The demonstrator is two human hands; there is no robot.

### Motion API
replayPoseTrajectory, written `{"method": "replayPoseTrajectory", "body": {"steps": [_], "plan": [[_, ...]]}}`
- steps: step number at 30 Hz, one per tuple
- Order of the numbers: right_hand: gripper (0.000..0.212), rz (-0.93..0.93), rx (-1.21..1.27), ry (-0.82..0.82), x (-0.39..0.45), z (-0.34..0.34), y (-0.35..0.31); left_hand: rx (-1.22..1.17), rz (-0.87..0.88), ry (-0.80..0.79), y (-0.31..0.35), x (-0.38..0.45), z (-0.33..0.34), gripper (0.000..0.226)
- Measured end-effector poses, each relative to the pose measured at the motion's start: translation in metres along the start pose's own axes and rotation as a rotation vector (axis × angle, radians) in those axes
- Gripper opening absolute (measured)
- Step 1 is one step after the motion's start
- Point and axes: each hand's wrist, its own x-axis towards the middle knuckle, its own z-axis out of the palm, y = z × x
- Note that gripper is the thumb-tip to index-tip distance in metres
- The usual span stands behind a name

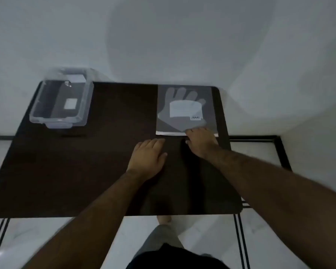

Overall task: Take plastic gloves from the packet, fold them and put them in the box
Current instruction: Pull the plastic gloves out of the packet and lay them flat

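on the dark brown table (pixel 85 171) we see a flat clear glove packet (pixel 184 109), printed fingers pointing away. our right hand (pixel 200 142) touches its near edge, grip unclear; our left hand (pixel 147 158) lies open, flat.

Unreadable or hidden items
Print on packet (pixel 184 111) label blurred; right hand (pixel 199 141) covers packet's near edge; fingertips there hidden; both forearms cut by frame.

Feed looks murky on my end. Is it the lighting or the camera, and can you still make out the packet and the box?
Head view: dim, flat light, soft blur all over, wide-angle bending at the edges. The dark table swallows the shadows under the left hand and right hand. The packet reads clearly, its label print does not. The clear box shows faint glare on its rim.
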Motion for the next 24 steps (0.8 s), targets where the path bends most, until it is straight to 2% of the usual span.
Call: {"method": "replayPoseTrajectory", "body": {"steps": [2, 4, 6, 10, 24], "plan": [[0.032, 0.023, 0.021, -0.042, 0.017, 0.007, 0.003, -0.052, -0.025, -0.05, -0.003, 0.015, 0.014, 0.059], [0.038, 0.032, 0.011, -0.072, 0.023, 0.014, 0.005, -0.07, -0.033, -0.1, 0.0, 0.021, 0.025, 0.059], [0.042, 0.005, 0.014, -0.083, 0.029, 0.017, 0.008, -0.088, -0.037, -0.118, 0.003, 0.026, 0.035, 0.058], [0.034, -0.078, 0.005, -0.081, 0.039, 0.016, 0.018, -0.106, -0.06, -0.136, 0.008, 0.037, 0.043, 0.059], [0.033, -0.229, 0.142, -0.163, 0.066, 0.021, 0.049, -0.052, -0.034, -0.109, 0.025, 0.075, 0.066, 0.065]]}}
